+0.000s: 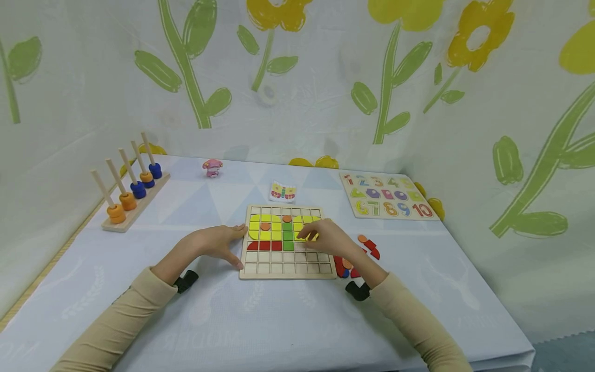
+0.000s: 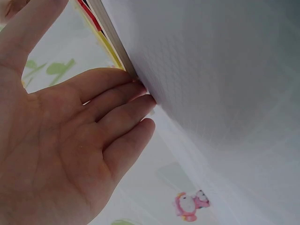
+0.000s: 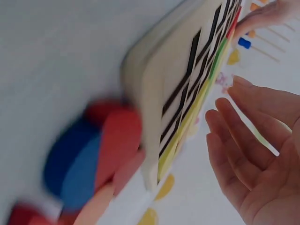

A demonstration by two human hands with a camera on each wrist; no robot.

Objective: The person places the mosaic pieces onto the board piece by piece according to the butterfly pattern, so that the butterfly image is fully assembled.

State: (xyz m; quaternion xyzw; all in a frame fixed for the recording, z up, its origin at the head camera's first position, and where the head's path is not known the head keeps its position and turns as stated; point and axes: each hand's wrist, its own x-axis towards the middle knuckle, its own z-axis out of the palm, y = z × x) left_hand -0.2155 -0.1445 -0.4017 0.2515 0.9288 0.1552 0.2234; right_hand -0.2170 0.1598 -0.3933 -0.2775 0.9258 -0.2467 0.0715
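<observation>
One counter point(image 1: 232, 320), your left hand point(image 1: 218, 242), your right hand point(image 1: 329, 237).
You have one grid board point(image 1: 276, 268), showing three red pieces point(image 1: 265, 246), three green squares point(image 1: 288, 235) and two plainly visible orange discs point(image 1: 265, 227); one number board point(image 1: 382, 216); one picture card point(image 1: 282, 192); one pink figurine point(image 1: 213, 168); one peg stand point(image 1: 138, 208) with five pegs point(image 1: 114, 175). Partly hidden, your loose pieces point(image 1: 370, 245) defy counting.

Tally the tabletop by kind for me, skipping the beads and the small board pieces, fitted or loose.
Boards: 2 (grid board, number puzzle board)
Peg stand: 1
Pink figurine: 1
Picture card: 1
Total: 5
</observation>
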